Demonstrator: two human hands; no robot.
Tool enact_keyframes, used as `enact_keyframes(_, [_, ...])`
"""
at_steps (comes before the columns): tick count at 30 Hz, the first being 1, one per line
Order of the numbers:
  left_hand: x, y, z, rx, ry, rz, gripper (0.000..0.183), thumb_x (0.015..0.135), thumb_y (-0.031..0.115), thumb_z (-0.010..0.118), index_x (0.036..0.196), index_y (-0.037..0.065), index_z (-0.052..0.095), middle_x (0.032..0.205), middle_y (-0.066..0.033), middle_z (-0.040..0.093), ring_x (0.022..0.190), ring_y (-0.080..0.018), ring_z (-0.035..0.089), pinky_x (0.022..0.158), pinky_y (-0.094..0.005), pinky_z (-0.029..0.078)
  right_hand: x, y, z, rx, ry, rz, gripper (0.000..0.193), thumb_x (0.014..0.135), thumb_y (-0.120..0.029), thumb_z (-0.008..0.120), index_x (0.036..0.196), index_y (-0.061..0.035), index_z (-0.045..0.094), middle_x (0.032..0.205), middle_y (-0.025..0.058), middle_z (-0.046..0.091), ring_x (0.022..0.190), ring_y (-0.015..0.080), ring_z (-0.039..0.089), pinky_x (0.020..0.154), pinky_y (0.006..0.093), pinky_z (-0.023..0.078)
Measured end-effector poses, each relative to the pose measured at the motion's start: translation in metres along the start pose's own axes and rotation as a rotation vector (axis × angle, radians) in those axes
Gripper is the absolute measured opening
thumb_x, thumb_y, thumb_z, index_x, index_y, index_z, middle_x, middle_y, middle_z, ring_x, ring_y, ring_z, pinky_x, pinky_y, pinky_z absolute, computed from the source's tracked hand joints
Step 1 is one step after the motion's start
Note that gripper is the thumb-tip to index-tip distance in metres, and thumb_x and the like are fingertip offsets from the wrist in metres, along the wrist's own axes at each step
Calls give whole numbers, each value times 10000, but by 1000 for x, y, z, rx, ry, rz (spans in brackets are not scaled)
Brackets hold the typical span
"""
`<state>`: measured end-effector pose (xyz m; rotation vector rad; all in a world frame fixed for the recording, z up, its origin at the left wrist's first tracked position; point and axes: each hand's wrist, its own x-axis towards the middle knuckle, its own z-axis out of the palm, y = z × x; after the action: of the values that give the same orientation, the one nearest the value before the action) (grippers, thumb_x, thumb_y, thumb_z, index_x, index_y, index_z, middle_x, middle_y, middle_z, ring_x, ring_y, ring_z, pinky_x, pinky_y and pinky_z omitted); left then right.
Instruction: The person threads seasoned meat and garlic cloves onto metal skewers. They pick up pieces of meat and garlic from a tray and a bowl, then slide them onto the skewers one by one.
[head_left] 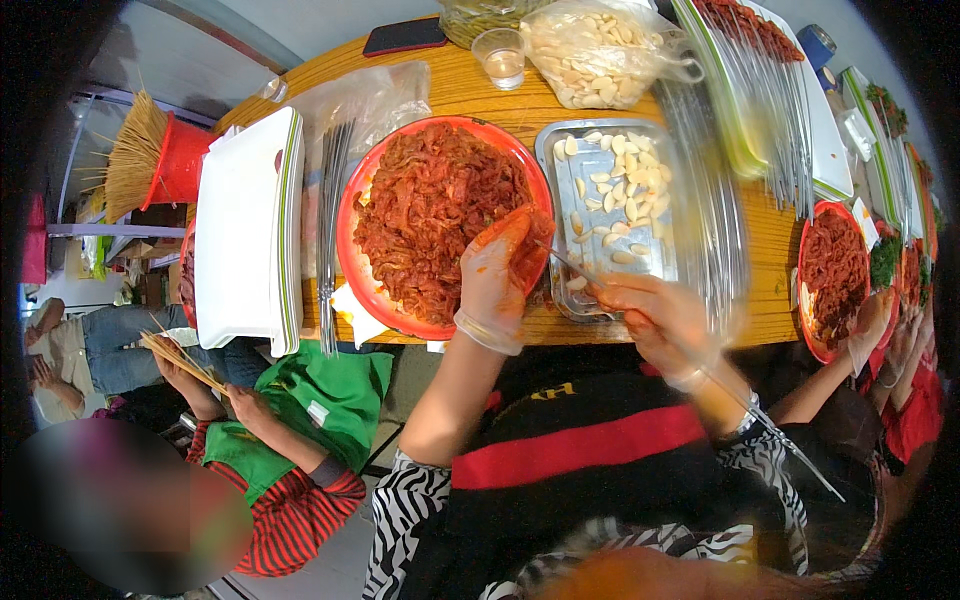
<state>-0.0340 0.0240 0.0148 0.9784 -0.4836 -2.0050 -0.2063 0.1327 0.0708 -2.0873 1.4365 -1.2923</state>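
Wood-grain desk (440, 80) fills the head view, red bowl (346, 245) of sliced meat (430, 205) on its near edge, left grip (495, 275) closed around red meat above the bowl's right rim, right grip (665, 322) wrapped on a metal skewer (577, 267).

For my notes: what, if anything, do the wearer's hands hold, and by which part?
Left hand: red meat, part unclear. Right hand: metal skewer, gripped nearer its meat-side end.

Left of the round red plate (349, 255) lie thin grey metal skewers (330, 230), then stacked white rectangular trays (245, 230); right of it, a rectangular silver metal tray (652, 264); behind it, a clear round cup (503, 66).
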Motion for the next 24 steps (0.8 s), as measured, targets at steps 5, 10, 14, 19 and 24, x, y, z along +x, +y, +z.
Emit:
enact_keyframes(5, [-1,0,4,-11,19,7,262,889,114,539,1127,17,587,1048,-95,640,948,-203,617,798,-330,510,-4,3,3,-30,8,12,134,832,-41,606,964,-53,628,938,117,656,709,245,660,559,311,532])
enact_keyframes(10, [6,-8,-3,-54,18,61,251,882,92,549,1117,16,592,1035,-92,643,934,-199,618,778,-312,513,-16,11,15,8,-23,129,148,825,-60,614,971,-72,631,942,108,656,703,246,658,551,315,532])
enact_keyframes(14, [9,-14,1,-38,88,140,254,868,59,563,1115,8,595,1019,-93,645,903,-203,626,742,-303,524,-5,6,18,-120,52,1,164,826,-83,612,989,-91,626,947,101,656,699,247,656,547,321,531])
enact_keyframes(19, [7,-13,0,98,112,279,230,862,41,565,1083,-1,613,1001,-87,652,850,-188,633,663,-279,533,-12,13,33,55,6,165,169,840,-98,593,1007,-109,616,954,97,656,701,249,654,543,319,525])
enact_keyframes(24, [5,-8,5,68,172,218,212,858,37,567,1057,-9,625,989,-90,651,835,-187,633,654,-281,539,-8,22,35,-69,22,10,162,847,-115,588,1007,-116,614,992,95,650,746,259,654,573,311,525])
